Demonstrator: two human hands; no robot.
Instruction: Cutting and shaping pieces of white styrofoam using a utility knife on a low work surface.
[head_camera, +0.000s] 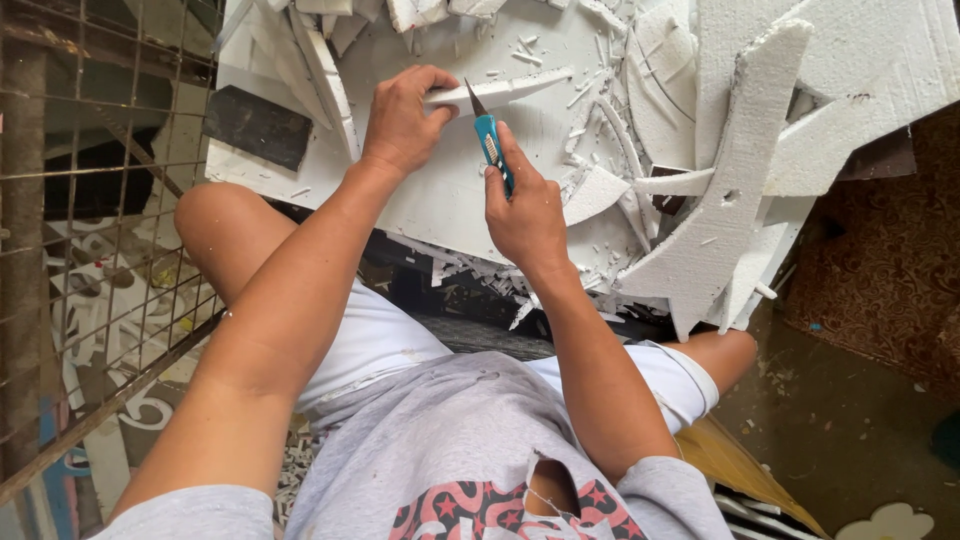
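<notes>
Foam-littered white bench (440, 200) filling the upper frame.
I'm pinching the foam strip (500, 90) with my left hand (403, 120); its length is running rightward, my right hand (525, 215) clenching the teal knife (490, 145) just below.

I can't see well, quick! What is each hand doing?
Left hand: closed, holding a white foam strip on the foam board.
Right hand: closed, holding a teal knife, blade at the strip.
</notes>
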